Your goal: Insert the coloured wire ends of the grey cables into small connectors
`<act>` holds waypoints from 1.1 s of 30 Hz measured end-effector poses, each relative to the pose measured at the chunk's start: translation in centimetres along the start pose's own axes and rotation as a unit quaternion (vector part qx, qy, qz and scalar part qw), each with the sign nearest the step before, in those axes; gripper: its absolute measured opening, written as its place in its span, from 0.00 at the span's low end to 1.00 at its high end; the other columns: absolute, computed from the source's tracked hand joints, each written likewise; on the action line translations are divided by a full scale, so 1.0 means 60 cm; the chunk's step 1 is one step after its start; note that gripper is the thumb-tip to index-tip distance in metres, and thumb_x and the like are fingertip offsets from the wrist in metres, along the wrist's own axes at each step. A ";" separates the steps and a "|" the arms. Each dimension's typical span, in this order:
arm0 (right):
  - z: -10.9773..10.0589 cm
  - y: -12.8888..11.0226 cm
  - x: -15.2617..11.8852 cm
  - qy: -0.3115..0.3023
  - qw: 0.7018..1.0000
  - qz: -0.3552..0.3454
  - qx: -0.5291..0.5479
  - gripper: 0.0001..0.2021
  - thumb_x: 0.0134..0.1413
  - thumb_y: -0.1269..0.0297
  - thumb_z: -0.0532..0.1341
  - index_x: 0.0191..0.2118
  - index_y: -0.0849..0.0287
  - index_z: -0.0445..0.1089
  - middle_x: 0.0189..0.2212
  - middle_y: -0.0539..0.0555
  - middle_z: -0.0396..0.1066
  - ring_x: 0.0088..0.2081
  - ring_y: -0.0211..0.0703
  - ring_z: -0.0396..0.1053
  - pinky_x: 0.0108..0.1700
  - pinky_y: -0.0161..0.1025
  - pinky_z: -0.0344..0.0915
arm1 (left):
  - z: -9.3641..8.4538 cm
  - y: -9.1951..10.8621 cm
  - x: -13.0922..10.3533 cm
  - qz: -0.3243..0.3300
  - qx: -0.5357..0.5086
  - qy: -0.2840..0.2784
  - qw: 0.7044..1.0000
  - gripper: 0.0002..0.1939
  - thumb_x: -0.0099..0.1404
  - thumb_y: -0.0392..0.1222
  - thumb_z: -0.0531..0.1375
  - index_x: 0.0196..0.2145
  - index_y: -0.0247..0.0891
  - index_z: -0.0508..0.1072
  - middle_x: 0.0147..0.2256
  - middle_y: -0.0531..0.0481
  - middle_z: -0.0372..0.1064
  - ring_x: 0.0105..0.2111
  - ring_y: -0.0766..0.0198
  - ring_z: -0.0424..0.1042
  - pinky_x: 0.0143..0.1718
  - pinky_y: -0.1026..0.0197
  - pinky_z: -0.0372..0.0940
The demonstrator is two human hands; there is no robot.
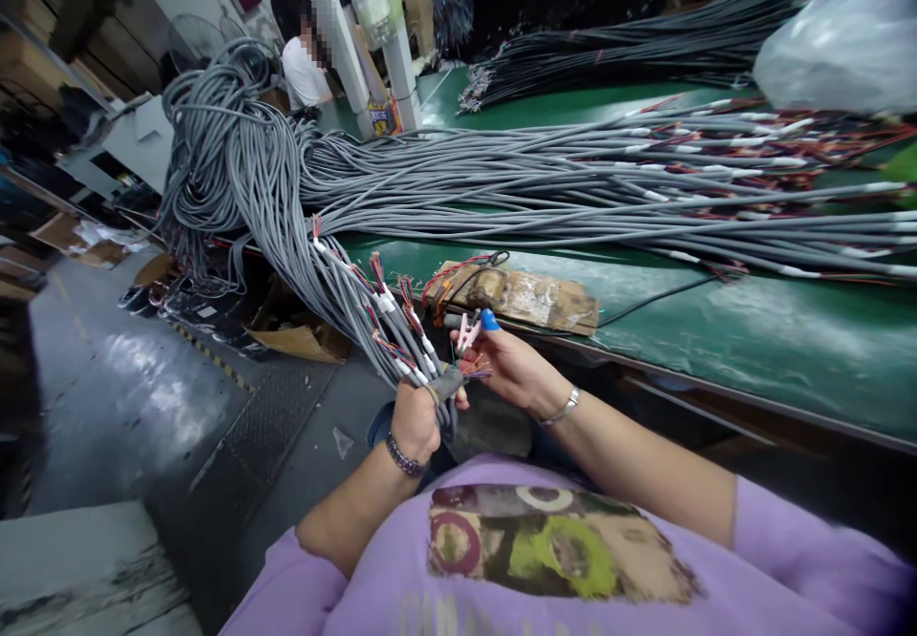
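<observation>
A long green bench (752,330) runs across the view, heaped with grey cables (501,178) that drape off its near end into a tangle above the floor (107,397). Further back lies a darker pile of cables (645,44), with a person in a white shirt (305,73) beyond. On the bench edge sits a worn piece of cardboard (530,297).

The left hand (415,421) is closed in a fist round a bunch of cable ends (401,349), held just off the bench edge, their coloured wires (379,278) bared. The right hand (512,364), its fingers (489,321) pinching a small pink tool (467,330), works at one end — the forefinger wears a blue cap.

Many ends on the bench already look stripped and sleeved in white; how many in the held bunch are done I cannot tell. The tool's tip and the wire it meets are too small to make out.
</observation>
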State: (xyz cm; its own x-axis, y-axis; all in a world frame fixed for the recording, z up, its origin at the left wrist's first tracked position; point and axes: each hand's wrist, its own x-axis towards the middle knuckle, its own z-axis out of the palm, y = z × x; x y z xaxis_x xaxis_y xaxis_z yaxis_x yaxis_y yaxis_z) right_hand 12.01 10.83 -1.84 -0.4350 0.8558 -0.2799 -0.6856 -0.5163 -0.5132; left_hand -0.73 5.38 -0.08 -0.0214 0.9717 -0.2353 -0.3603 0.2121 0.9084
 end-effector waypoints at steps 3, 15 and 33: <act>0.003 0.001 0.005 0.009 1.000 0.009 0.014 0.17 0.50 0.50 0.63 0.31 0.62 0.73 0.22 0.50 0.72 0.21 0.34 0.66 0.25 0.33 0.63 | 0.001 -0.004 0.003 -0.003 0.003 0.005 1.000 0.11 0.46 0.43 0.66 0.19 0.34 0.69 0.14 0.54 0.63 0.16 0.69 0.63 0.20 0.64 0.61; -0.001 0.008 0.005 -0.006 0.999 0.004 0.034 0.21 0.53 0.44 0.57 0.31 0.60 0.71 0.25 0.52 0.72 0.22 0.35 0.66 0.27 0.34 0.64 | -0.004 -0.007 0.001 -0.017 0.011 0.020 1.000 0.10 0.45 0.41 0.66 0.20 0.34 0.69 0.15 0.54 0.64 0.16 0.69 0.64 0.20 0.65 0.62; 0.001 0.001 -0.001 0.003 0.999 -0.026 -0.024 0.16 0.49 0.50 0.64 0.31 0.61 0.73 0.22 0.51 0.71 0.23 0.35 0.66 0.26 0.33 0.64 | -0.008 -0.005 0.004 -0.005 0.022 -0.011 1.000 0.11 0.48 0.43 0.65 0.18 0.34 0.69 0.16 0.53 0.64 0.17 0.69 0.64 0.21 0.64 0.62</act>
State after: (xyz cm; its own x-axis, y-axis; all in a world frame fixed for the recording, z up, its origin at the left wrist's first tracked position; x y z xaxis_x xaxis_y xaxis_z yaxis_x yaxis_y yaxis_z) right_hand 11.94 10.76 -1.80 -0.3958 0.8821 -0.2556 -0.6791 -0.4684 -0.5652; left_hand -1.09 5.47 -0.59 0.0031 0.9714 -0.2374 -0.3186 0.2260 0.9205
